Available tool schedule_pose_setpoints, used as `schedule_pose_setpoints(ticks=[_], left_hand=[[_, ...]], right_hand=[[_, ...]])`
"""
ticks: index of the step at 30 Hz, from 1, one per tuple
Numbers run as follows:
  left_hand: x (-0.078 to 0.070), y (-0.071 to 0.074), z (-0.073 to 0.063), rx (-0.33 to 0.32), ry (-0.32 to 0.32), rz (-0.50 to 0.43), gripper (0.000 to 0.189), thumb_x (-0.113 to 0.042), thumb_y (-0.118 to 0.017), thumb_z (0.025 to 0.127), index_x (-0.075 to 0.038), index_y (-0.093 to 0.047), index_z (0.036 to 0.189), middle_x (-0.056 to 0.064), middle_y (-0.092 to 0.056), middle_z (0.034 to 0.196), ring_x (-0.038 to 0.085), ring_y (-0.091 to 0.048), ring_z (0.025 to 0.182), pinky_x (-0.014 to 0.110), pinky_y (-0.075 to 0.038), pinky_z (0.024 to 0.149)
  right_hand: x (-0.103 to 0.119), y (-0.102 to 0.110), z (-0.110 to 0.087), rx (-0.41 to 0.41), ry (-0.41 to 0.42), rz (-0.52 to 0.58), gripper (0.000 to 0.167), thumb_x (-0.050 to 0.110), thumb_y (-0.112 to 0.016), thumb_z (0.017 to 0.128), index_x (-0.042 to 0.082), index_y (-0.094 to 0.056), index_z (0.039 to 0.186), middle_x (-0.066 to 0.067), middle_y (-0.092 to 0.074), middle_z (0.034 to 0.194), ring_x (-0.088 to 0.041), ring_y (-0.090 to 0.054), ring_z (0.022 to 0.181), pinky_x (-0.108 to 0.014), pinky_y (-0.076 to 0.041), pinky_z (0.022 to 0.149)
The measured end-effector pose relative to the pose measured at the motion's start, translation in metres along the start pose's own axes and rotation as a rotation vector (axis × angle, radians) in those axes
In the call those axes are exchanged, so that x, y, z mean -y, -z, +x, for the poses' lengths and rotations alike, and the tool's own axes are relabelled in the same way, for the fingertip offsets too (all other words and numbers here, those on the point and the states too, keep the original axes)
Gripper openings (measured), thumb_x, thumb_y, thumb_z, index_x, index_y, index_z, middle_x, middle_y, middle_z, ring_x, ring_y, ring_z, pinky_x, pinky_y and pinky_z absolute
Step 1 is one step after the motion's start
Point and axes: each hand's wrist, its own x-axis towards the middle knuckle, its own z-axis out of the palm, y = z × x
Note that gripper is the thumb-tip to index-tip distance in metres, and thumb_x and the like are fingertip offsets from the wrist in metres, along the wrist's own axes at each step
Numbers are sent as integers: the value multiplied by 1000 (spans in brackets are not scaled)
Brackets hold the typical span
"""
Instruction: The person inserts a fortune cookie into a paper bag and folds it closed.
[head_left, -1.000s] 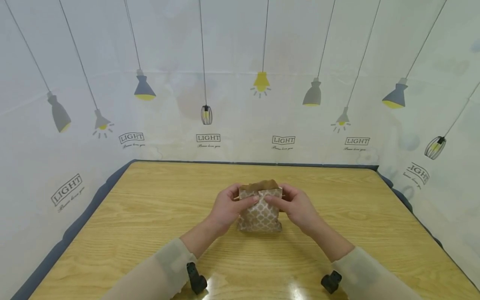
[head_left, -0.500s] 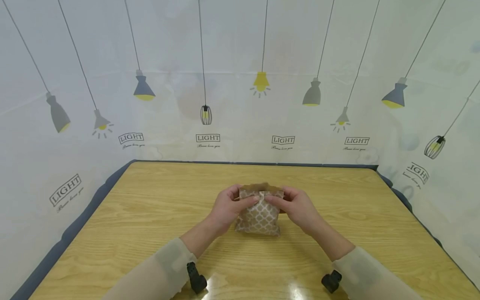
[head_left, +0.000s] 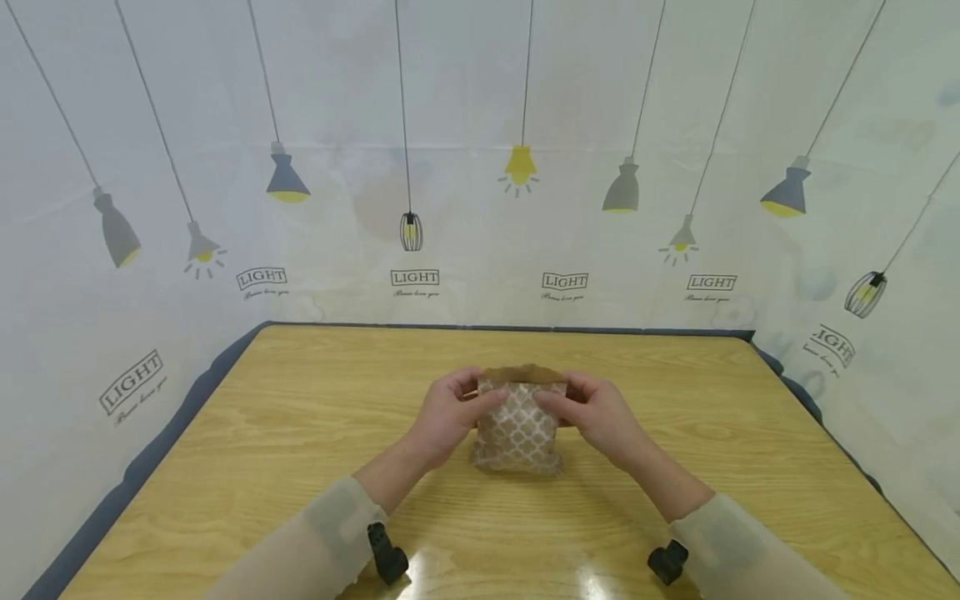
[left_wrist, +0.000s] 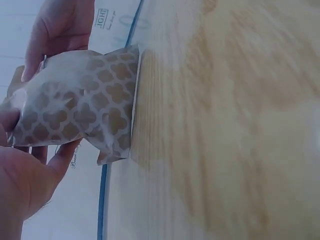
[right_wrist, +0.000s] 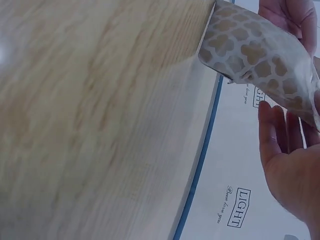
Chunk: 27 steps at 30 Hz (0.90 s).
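A small brown paper bag (head_left: 519,429) with a white lattice pattern stands upright near the middle of the table, its plain brown top edge showing behind the patterned front. My left hand (head_left: 447,412) holds its upper left side, thumb on the front and fingers behind. On the opposite side my right hand (head_left: 600,412) grips the upper right edge the same way. In the left wrist view the bag (left_wrist: 85,100) bulges and its bottom meets the table. The right wrist view shows the bag (right_wrist: 255,50) with fingers behind it. What is inside cannot be seen.
The wooden table (head_left: 300,433) spreads out on all sides of the bag. A pale wall sheet (head_left: 480,100) printed with lamps and the word LIGHT borders its back and sides. Black straps with small devices (head_left: 390,557) hang at both wrists.
Both thumbs have slid apart from the middle of the bag's front toward its sides. The bag's base has shifted slightly, and its front faces me more squarely. Both hands keep their hold.
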Motion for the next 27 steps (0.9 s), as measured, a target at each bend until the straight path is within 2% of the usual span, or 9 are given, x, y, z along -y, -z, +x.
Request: schedule_pose_setpoints(ticks=[6,10,16,21,24,27], left_hand=[[0,4,-1,-10,-16,-26,29,-17,-77,104,-3,-73,128,-1,-73,108,13,-67,93,24,-59,74],[1,7,-2,-20,-43,-15,29,-17,-77,103,-1,-74,127,0,-73,109,15,-68,98,26,-61,80],[-1,10,-3,-59,-66,23,19,-12,-77,103,3,-76,116,0,-70,106,15,-68,98,29,-64,83],[-3,12,-3,-46,-58,30,10,-5,-73,104,3,-75,110,2,-70,106,13,-71,96,29,-66,81],[-4,12,-2,-21,-48,37,11,-6,-72,105,3,-73,112,3,-70,109,13,-73,95,29,-66,79],[-3,11,-1,-3,-33,49,15,-9,-74,104,2,-72,115,5,-71,112,13,-74,94,28,-66,78]], right_hand=[[-2,2,0,-21,23,40,24,22,-75,106,2,-75,120,-7,-75,104,-16,-75,95,-37,-68,89],[-1,3,0,-26,20,51,26,21,-75,106,1,-76,123,-7,-76,107,-15,-76,97,-37,-68,91],[2,6,0,-36,15,55,28,18,-74,107,-3,-76,125,-11,-78,113,-13,-76,97,-37,-68,93],[2,8,0,-22,-1,48,30,18,-72,108,-2,-76,130,-14,-79,122,-13,-77,100,-46,-67,98],[-2,9,2,-3,-14,66,33,18,-72,107,-2,-74,133,-10,-78,118,-13,-76,100,-44,-67,97],[-5,8,4,17,-16,72,34,20,-74,106,1,-73,135,-4,-73,105,-13,-73,96,-37,-67,92]])
